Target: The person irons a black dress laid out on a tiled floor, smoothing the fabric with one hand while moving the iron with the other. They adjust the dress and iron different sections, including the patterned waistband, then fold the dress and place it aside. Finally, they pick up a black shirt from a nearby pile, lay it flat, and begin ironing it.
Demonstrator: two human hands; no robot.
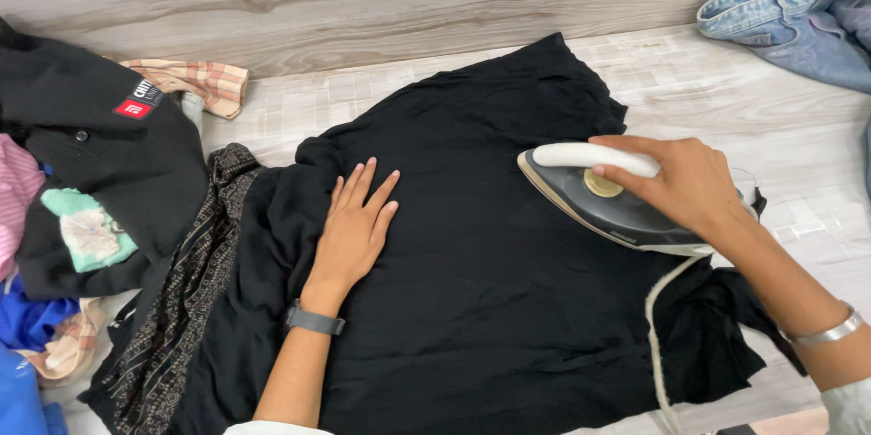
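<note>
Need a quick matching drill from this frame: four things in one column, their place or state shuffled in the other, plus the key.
Things:
1. left hand
2. right hand
3. jeans
4. plaid cloth

Places or states:
A. top right corner, away from both hands
B. flat, palm down on the black garment
C. gripping the handle of the iron
D. sticking out beside the dark jacket at upper left

Pairs: 1-B, 2-C, 3-A, 4-D
</note>
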